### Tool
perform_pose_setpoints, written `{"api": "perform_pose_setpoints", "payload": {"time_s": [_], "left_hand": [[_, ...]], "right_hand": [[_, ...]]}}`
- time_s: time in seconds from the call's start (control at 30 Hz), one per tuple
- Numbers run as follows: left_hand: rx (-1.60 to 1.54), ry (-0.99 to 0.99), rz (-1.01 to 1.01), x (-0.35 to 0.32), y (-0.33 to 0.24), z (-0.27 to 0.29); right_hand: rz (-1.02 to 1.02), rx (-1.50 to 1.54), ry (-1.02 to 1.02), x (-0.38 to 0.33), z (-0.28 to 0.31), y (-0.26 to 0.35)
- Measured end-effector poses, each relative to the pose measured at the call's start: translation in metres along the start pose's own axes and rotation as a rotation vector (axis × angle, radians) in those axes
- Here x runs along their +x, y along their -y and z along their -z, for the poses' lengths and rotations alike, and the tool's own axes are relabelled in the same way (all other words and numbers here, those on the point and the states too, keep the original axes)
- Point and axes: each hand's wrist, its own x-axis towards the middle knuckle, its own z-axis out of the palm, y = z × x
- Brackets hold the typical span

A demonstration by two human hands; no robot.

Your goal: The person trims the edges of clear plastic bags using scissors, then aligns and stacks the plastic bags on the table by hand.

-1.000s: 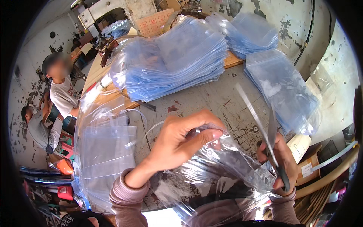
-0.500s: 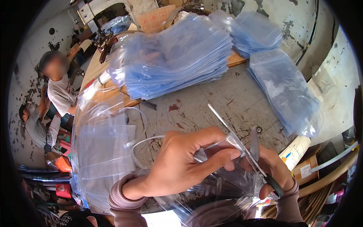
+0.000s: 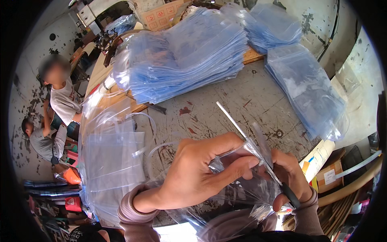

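Observation:
My left hand is closed, thumb against fingers, on a piece of clear plastic film held up above the near part of the table. A thin, stiff whitish strip sticks out past its fingertips, pointing away and to the left. In my right hand is a pair of scissors with a black handle. Their blades lie at the film's edge beside my left fingertips; one blade looks blurred. The film hangs crumpled below both hands. Whether the blades are cutting through it I cannot tell.
A tall stack of bluish clear plastic bags stands at the table's back. More bags lie at the right. Flat clear pouches with looped cords lie at the left. Two people are beyond the left edge. Cardboard is at the right.
The blurred scissor blade has swung left, nearer the strip and my left fingertips. Both hands stay almost where they were, still gripping the film and scissors. The view has shifted slightly.

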Motion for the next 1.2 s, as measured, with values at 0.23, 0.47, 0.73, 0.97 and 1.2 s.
{"api": "perform_pose_setpoints", "payload": {"time_s": [0.23,0.47,0.73,0.97,1.2], "left_hand": [[0.058,0.023,0.111,0.003,-0.006,0.003],[-0.01,0.005,0.142,0.005,-0.005,0.002],[0.004,0.067,0.148,0.002,-0.004,-0.005],[0.04,0.084,0.122,0.0,0.005,-0.005],[0.057,0.09,0.244,0.004,-0.002,-0.007]], "right_hand": [[-0.129,0.112,-0.014,-0.006,0.003,-0.004],[-0.15,0.207,-0.152,-0.007,-0.005,-0.002],[-0.18,0.111,-0.052,-0.01,-0.003,-0.006],[-0.167,0.136,-0.131,-0.014,-0.007,-0.006],[-0.202,0.1,-0.117,-0.012,-0.004,-0.009]]}}
